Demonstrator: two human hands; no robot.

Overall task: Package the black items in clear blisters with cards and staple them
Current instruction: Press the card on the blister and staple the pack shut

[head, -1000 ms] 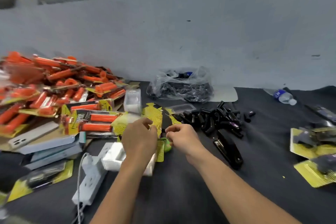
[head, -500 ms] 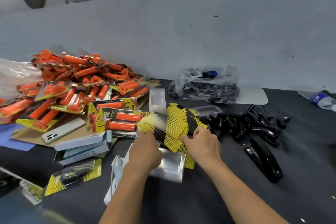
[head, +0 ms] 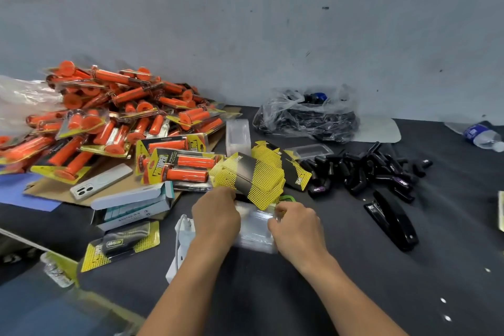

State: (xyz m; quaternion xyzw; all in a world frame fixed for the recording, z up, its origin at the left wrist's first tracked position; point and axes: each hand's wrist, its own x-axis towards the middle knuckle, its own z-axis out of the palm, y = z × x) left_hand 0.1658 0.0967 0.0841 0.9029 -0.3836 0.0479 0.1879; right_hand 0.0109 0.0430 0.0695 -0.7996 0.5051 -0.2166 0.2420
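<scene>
- Head view, looking down over the dark worktop: plenty is still to do. A loose heap of black items lies unpacked to the right of the middle, and a clear plastic bag behind it holds more.
- Only 1 finished black pack shows for sure, lying on a yellow card near the left edge (the big orange pile at the far left looks like an earlier batch of a different product).
- The yellow cards sit fanned in a loose stack just beyond the hands, and the black stapler lies untouched to the right, well apart from both hands.
- The clear blisters are in a small stack directly between the hands, low on the worktop.
- The left hand is knuckles-up, its grip closed on the left edge of the blister stack.
- The right hand mirrors it, fingertips pinched together on the stack's upper right corner (peeling 1 blister free, I'd guess).
- Both forearms reach in from the bottom, angled toward each other.
- My reading: this pack is at its very start, with item, card and stapling all ahead.
</scene>
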